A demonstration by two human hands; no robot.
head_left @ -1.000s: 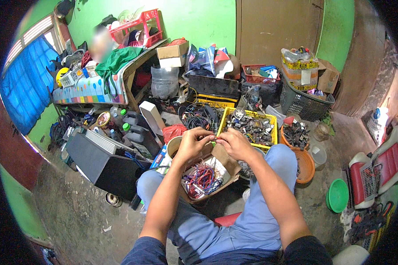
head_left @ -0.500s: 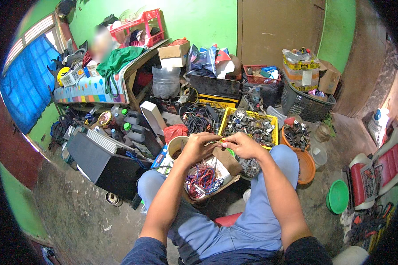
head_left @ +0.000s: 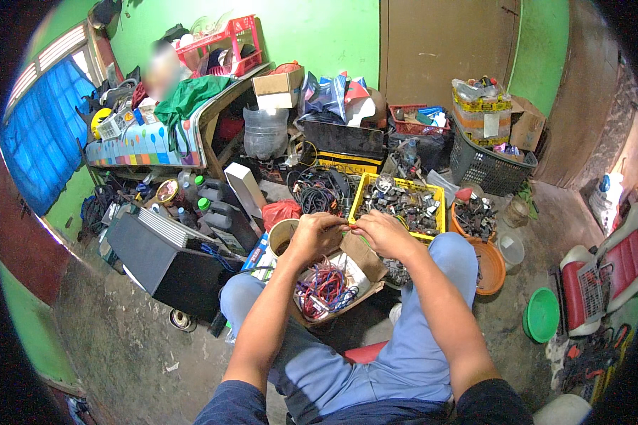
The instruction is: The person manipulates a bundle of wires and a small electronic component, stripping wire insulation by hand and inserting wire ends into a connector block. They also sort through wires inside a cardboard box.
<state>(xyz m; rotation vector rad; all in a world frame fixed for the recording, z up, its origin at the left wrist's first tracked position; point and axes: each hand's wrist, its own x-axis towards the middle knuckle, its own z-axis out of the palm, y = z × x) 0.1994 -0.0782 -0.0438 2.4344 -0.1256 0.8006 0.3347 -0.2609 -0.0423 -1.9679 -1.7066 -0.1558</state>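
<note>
Whatever the left hand (head_left: 317,234) and right hand (head_left: 380,232) pinch is too small to tell.

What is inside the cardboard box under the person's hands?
The cardboard box holds a tangle of red, blue and purple wires over pale paper. The left hand and right hand cover its far part, so anything there or under the wires is hidden.

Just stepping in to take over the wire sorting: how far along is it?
Done: nothing clearly finished shows. In hand: left hand and right hand pinch something small together above the cardboard box. Left: a tangle of coloured wires lies in that box.
</note>
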